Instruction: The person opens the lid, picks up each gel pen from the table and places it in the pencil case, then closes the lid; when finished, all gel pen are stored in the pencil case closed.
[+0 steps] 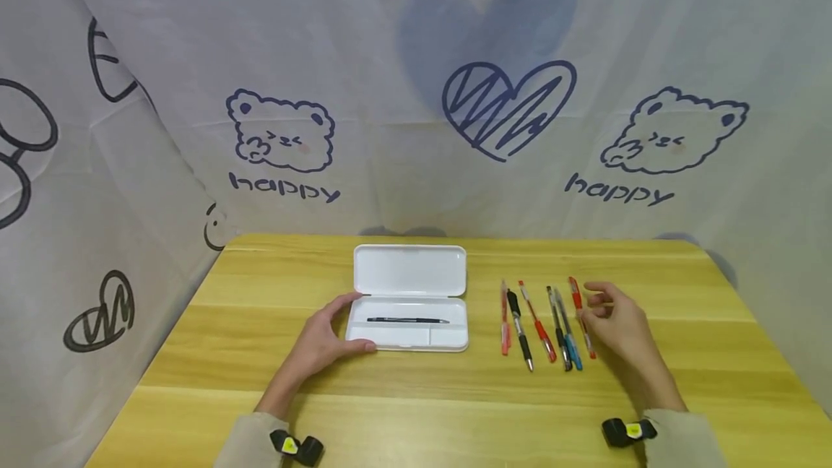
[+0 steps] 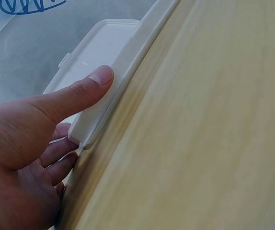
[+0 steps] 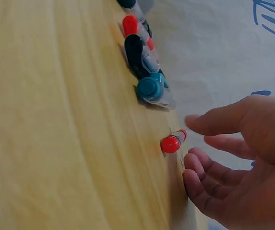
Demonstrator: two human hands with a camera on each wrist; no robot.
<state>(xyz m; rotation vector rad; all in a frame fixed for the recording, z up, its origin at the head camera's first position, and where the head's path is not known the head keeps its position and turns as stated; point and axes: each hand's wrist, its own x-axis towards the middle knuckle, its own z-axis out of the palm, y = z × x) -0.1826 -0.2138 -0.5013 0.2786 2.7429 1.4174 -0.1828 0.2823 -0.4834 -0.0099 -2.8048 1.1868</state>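
Legible text: the lower-case word "happy" (image 1: 284,188), in dark blue hand-drawn letters, on the white cloth (image 1: 403,186) beneath the left-side bear drawing (image 1: 284,132). An identical word "happy" (image 1: 619,189) stands beneath the right-side bear drawing (image 1: 674,131). Sign: hatched heart outline (image 1: 509,110), same cloth, between both drawings.

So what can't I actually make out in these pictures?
White case, left wrist view: tray interior hidden by its front wall; one end cut off by top edge.
Left hand, left wrist view: index fingertip hidden behind the case.
Black pen in the case, head view: lettering, if any, too small.
Dark pen, right wrist view: cut off by top edge.
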